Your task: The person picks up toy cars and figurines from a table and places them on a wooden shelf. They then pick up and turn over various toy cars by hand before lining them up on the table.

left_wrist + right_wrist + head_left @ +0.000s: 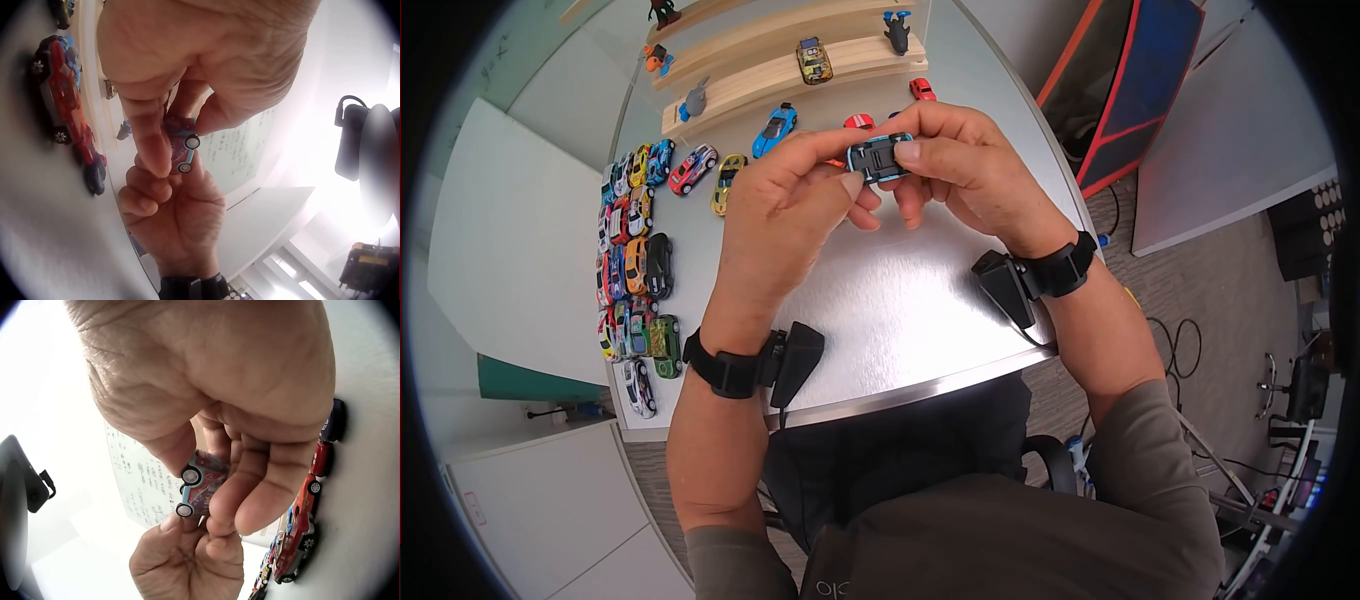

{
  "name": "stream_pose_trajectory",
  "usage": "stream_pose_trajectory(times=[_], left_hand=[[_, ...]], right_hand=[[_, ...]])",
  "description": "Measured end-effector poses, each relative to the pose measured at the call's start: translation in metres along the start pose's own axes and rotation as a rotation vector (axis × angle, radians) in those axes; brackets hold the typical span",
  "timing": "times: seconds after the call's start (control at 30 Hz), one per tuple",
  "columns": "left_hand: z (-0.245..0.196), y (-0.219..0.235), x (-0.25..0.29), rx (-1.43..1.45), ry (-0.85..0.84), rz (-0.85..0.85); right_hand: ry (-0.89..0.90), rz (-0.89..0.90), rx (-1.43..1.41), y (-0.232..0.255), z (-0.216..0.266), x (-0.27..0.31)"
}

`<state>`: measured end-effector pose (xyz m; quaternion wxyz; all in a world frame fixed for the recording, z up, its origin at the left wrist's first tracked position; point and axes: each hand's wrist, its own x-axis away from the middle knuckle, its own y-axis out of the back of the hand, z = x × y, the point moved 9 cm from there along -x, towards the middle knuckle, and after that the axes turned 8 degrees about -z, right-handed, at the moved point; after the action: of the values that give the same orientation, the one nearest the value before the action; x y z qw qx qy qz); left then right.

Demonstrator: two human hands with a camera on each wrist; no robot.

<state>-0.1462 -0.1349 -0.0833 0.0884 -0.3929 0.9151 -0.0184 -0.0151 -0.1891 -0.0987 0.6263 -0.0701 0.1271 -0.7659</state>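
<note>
A small toy car [879, 158] is held up over the metal table, its dark underside and light blue edge facing the head camera. My left hand [785, 205] pinches one end between thumb and fingers. At the other end, my right hand [970, 170] grips it, the thumb pressed on the underside. The right wrist view shows the toy car [203, 484] from the side, with white-rimmed wheels and a reddish patterned body. In the left wrist view, fingers cover much of the car [181, 145].
Toy cars stand in tight rows along the table's left side, such as a black one [659, 266]. A blue car [775, 130] and a yellow car [729, 184] sit nearer the hands. Behind them, a wooden tiered rack [750, 85] holds a camouflage car [813, 60] and small figures.
</note>
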Motion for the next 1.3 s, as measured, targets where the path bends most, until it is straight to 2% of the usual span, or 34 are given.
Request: stream_pose_trajectory(times=[0.93,1.3], left_hand=[[0.0019,-0.0019,-0.0017,0.0,-0.01,-0.008],[0.0011,-0.0038,-0.0016,-0.061,-0.076,-0.028]], right_hand=[[-0.009,-0.017,0.022,0.0005,-0.0017,0.0002],[0.055,-0.02,0.168,0.0006,0.0029,0.0005]])
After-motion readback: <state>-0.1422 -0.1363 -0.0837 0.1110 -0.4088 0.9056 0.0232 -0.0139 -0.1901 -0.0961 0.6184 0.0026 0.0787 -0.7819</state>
